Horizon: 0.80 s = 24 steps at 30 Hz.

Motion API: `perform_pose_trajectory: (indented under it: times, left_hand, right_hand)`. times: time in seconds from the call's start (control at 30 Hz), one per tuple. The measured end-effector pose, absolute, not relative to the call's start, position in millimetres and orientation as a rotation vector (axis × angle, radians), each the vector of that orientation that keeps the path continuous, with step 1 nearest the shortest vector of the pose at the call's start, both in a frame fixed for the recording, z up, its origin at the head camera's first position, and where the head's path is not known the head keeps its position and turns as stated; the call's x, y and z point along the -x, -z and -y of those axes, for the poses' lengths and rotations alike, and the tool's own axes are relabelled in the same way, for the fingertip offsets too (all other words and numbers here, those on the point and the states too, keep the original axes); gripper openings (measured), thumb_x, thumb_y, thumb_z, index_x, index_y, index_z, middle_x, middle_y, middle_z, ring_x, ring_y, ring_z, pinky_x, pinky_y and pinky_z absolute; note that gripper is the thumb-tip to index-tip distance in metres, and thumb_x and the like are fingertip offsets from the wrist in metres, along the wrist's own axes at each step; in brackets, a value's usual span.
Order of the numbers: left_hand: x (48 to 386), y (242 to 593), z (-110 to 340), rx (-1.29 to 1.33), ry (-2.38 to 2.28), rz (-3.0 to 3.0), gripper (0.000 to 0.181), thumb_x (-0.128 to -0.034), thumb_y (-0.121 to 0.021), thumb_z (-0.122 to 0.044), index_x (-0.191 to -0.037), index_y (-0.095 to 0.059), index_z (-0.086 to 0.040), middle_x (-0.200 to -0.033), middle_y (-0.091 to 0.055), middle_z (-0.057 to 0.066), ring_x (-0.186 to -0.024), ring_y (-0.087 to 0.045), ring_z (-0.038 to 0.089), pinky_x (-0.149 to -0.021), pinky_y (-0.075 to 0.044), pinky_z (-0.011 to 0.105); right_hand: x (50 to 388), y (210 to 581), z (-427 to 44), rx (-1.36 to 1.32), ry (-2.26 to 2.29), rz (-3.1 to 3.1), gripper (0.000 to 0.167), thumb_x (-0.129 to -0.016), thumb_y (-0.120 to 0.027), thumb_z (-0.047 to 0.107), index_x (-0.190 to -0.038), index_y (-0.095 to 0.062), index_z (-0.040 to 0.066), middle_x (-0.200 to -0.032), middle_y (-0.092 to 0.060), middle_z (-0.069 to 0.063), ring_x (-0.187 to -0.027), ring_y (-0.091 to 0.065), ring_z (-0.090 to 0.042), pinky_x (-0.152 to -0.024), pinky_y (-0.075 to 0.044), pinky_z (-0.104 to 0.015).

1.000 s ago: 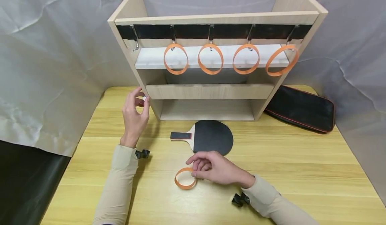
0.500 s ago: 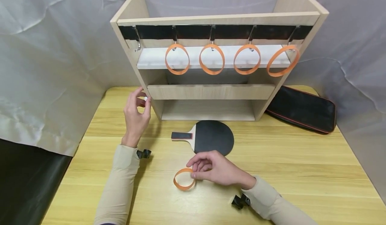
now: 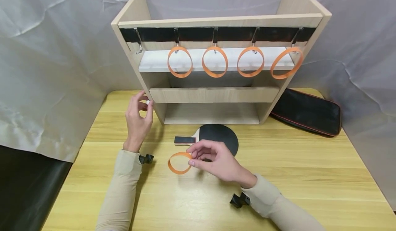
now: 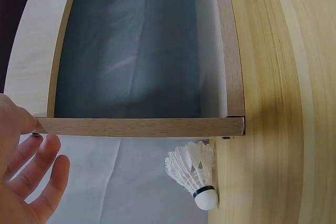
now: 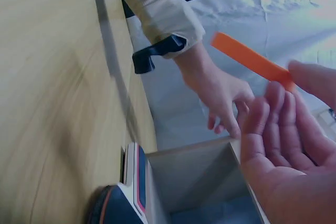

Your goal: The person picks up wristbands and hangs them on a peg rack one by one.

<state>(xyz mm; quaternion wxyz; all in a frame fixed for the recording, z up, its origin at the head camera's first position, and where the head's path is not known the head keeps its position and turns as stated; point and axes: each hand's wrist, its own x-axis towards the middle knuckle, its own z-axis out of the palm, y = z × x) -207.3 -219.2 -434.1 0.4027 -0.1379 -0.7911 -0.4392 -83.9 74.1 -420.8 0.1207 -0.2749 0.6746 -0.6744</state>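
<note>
Between thumb and fingers, my right hand pinches an orange ring by its right side, held above the table. The ring shows edge-on in the right wrist view. At the wooden shelf's left side, my left hand grips the edge of the side panel. Several like orange rings hang from metal hooks along the shelf's black strip. The leftmost hook carries no ring. Partly behind my right hand lies a table tennis bat, flat on the table.
A black case with red piping lies right of the shelf. Behind the side panel, a white shuttlecock lies on the wooden table. Grey sheeting hangs round the table's back and sides.
My right hand has lifted the orange ring and moved it forward and slightly left, now partly over the bat. The left hand stays at the shelf's side.
</note>
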Motion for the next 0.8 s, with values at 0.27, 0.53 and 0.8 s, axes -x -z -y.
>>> perform_pose_trajectory:
  times: [0.27,0.53,0.8]
  left_hand:
    - [207,434,219,0.354,1.116,1.998,0.035,-0.1010,-0.072,0.003,-0.135,-0.066,0.006,-0.110,-0.073,0.026,-0.074,-0.070,0.035,-0.076,-0.054,0.011]
    - [206,434,219,0.345,1.112,1.998,0.036,-0.1002,-0.073,0.004,-0.135,-0.067,0.005,-0.111,-0.073,0.026,-0.074,-0.070,0.034,-0.077,-0.052,0.008]
    - [207,433,220,0.370,1.098,2.006,0.035,-0.1019,-0.072,0.001,-0.136,-0.065,0.006,-0.111,-0.073,0.026,-0.074,-0.070,0.032,-0.077,-0.054,0.010]
  right_hand:
    - [89,415,-60,0.791,2.160,-1.952,0.031,-0.091,-0.081,-0.009,-0.122,-0.074,-0.005,-0.106,-0.073,-0.020,-0.095,-0.072,-0.012,-0.086,-0.068,-0.026]
    - [98,403,-48,0.797,2.251,-1.938,0.038,-0.091,-0.079,-0.011,-0.128,-0.070,-0.010,-0.105,-0.072,-0.023,-0.095,-0.073,-0.012,-0.086,-0.067,-0.025]
    - [103,394,-29,0.757,2.345,-1.915,0.036,-0.091,-0.080,-0.011,-0.126,-0.071,-0.009,-0.104,-0.071,-0.027,-0.094,-0.073,-0.010,-0.084,-0.067,-0.024]
